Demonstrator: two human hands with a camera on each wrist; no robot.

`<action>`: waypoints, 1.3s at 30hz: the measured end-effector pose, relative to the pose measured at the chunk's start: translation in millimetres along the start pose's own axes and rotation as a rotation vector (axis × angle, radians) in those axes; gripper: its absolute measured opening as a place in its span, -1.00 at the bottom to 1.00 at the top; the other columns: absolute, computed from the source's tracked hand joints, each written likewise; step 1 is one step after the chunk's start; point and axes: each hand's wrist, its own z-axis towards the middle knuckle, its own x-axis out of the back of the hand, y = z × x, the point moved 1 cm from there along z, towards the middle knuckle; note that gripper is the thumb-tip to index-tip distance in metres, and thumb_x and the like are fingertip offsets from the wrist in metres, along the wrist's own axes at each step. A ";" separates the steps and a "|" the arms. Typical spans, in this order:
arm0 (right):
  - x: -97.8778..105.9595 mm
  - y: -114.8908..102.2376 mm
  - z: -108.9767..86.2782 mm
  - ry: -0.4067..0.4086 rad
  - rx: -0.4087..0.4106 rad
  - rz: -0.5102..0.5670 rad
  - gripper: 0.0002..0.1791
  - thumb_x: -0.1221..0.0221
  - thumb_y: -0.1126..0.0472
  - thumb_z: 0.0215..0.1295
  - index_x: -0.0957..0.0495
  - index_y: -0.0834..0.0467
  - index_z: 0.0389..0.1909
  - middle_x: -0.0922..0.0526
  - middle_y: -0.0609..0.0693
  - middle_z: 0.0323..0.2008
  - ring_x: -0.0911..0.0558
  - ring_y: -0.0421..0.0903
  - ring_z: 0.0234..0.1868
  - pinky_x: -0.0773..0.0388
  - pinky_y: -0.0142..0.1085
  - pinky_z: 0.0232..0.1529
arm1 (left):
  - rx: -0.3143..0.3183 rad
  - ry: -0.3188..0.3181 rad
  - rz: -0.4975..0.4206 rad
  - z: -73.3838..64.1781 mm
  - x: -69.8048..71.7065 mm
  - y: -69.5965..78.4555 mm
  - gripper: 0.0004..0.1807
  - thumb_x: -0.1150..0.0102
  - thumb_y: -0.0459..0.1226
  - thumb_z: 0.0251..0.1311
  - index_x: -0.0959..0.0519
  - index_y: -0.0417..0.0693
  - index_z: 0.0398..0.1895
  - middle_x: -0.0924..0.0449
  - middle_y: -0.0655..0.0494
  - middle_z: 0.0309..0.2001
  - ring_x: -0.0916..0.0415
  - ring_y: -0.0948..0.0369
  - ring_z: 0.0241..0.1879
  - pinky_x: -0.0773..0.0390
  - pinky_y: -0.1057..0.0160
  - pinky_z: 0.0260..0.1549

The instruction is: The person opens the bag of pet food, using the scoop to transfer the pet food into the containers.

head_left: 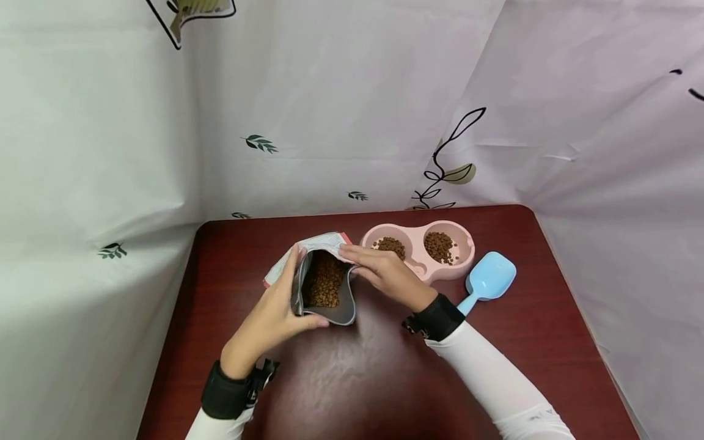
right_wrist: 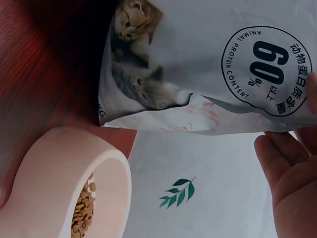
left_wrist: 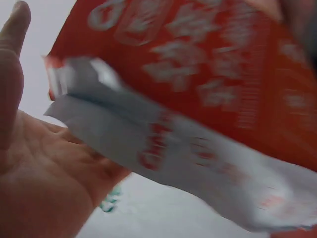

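An opened cat food bag [head_left: 346, 305], its mouth facing up and holding brown kibble [head_left: 324, 281], is between the two hands over the table. My left hand [head_left: 272, 315] holds it around the left side, with the fingers along the far-left rim and the thumb at the near rim. At the right rim, my right hand [head_left: 387, 275] pinches the bag's edge between fingers and thumb. Printed kittens show on the bag [right_wrist: 188, 59] in the right wrist view. Its red and white side [left_wrist: 163, 99] is blurred in the left wrist view.
Just beyond the right hand, a pink double bowl [head_left: 415, 235] has kibble in both sides. A light blue scoop [head_left: 492, 275] lies to its right, its handle end partly behind the right wrist. The dark red table [head_left: 528, 342] meets a white patterned cloth [head_left: 330, 91] at the back.
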 end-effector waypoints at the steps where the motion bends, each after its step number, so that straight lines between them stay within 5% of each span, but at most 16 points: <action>1: 0.5 0.4 0.6 0.004 -0.008 0.003 -0.52 -0.26 0.29 0.43 -0.56 0.17 0.35 -0.59 0.07 0.34 -0.56 -0.02 0.38 -0.52 -0.15 0.33 | -0.002 0.012 0.005 -5.5 -3.0 -2.6 0.55 -0.71 0.01 -0.16 0.30 -0.01 0.71 -0.11 -0.17 0.61 -0.26 -0.06 0.52 -0.40 -0.18 0.34; 10: 3.2 2.4 4.2 -0.006 -0.024 0.006 -0.51 -0.26 0.30 0.43 -0.55 0.21 0.35 -0.59 0.09 0.34 -0.56 0.00 0.38 -0.52 -0.15 0.33 | -0.196 0.227 0.145 -18.3 -20.9 -15.7 0.19 -0.65 -0.27 -0.05 -0.10 -0.23 0.63 -0.40 -0.27 0.44 -0.50 -0.11 0.33 -0.57 -0.11 0.16; 22: 2.6 3.2 8.9 -0.026 -0.117 0.064 -0.55 -0.21 0.27 0.50 -0.55 0.15 0.36 -0.60 0.01 0.34 -0.56 -0.08 0.37 -0.53 -0.20 0.32 | -0.200 0.296 0.234 -17.6 -26.9 -23.1 -0.28 -0.25 -0.26 0.42 -0.25 -0.44 0.51 -0.45 -0.43 0.34 -0.53 -0.27 0.26 -0.56 -0.25 0.13; 31: -0.4 4.9 2.6 -0.006 -0.153 0.117 -0.58 -0.18 0.27 0.52 -0.57 0.11 0.35 -0.62 -0.04 0.32 -0.57 -0.11 0.36 -0.52 -0.23 0.33 | -0.259 0.370 0.171 -15.8 -29.1 -30.7 -0.53 -0.14 -0.42 0.45 -0.48 -0.27 0.40 -0.63 -0.25 0.22 -0.64 -0.15 0.17 -0.62 -0.13 0.06; 35: 0.5 2.6 -1.9 -0.002 -0.157 0.130 -0.59 -0.19 0.28 0.51 -0.59 0.11 0.33 -0.63 -0.04 0.30 -0.57 -0.10 0.35 -0.52 -0.23 0.33 | -0.255 0.374 0.110 -19.9 -24.0 -29.2 -0.50 -0.16 -0.50 0.39 -0.50 -0.22 0.40 -0.62 -0.22 0.24 -0.62 -0.13 0.20 -0.52 0.29 0.26; 39: 6.8 -3.2 -6.7 0.003 -0.178 0.130 -0.60 -0.20 0.25 0.51 -0.62 0.07 0.31 -0.68 -0.05 0.23 -0.65 -0.14 0.24 -0.62 -0.23 0.18 | -0.253 0.375 0.041 -24.4 -16.3 -25.8 -0.49 -0.16 -0.58 0.34 -0.55 -0.22 0.35 -0.66 -0.14 0.22 -0.63 0.04 0.19 -0.37 0.59 0.25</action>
